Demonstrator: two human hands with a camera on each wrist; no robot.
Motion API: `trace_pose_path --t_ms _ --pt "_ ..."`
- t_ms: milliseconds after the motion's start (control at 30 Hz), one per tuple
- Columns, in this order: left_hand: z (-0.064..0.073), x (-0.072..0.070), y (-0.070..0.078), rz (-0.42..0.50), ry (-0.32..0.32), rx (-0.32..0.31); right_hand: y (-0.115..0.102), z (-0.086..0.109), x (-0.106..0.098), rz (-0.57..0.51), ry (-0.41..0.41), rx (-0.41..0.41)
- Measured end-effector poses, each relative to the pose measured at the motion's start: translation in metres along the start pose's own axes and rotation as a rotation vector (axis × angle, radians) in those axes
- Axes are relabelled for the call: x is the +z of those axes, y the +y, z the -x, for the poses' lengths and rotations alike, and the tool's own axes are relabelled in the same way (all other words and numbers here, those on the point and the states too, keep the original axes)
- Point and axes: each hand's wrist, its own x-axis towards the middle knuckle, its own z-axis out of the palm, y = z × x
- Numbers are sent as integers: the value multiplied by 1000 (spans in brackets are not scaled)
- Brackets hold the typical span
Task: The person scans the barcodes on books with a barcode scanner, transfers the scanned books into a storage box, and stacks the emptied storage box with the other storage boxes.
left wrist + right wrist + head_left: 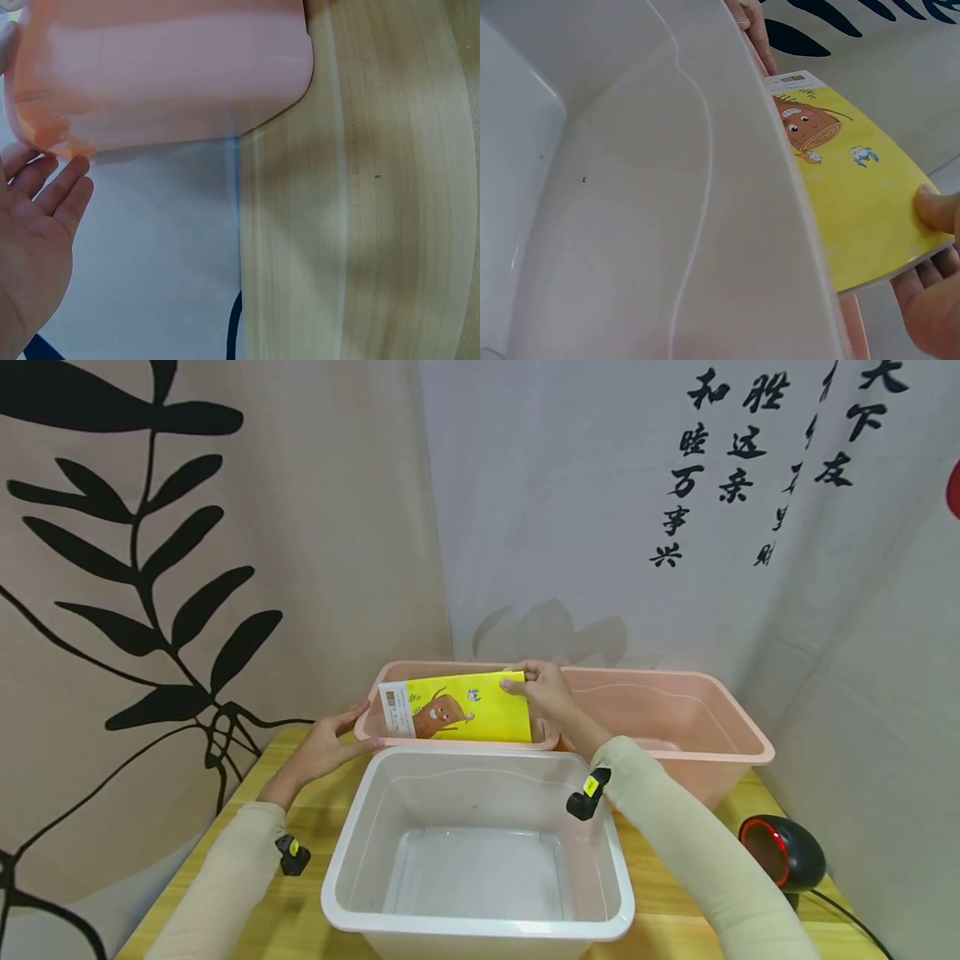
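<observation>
A thin yellow picture book (491, 706) with a brown cartoon log and a white strip at its left edge stands tilted in the left pink bin (457, 745). My right hand (551, 693) pinches its right end, thumb on the cover and fingers behind, as the right wrist view also shows. At the bin's left end, my left hand (330, 752) touches the rim, thumb toward the near side. In the left wrist view its extended fingers (67, 187) rest against the bin's outer wall. The inside of this bin is mostly hidden behind the book.
Nearest me is a white bin (480, 927), in front of the pink one. A second pink bin (705, 764) stands to the right. On the wooden table (675, 893) at right sits a black round device (791, 852) with a cable. Printed curtains hang behind.
</observation>
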Motion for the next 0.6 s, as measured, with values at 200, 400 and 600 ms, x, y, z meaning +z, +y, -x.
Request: trace_pose_path --t_ms 200,400,600 --pt "1 1 -2 -2 2 3 -1 2 3 31 26 56" --pt "1 1 -1 -17 8 8 -4 4 3 123 69 108" --pt "1 -1 2 0 0 -21 -5 5 -1 270 69 97"
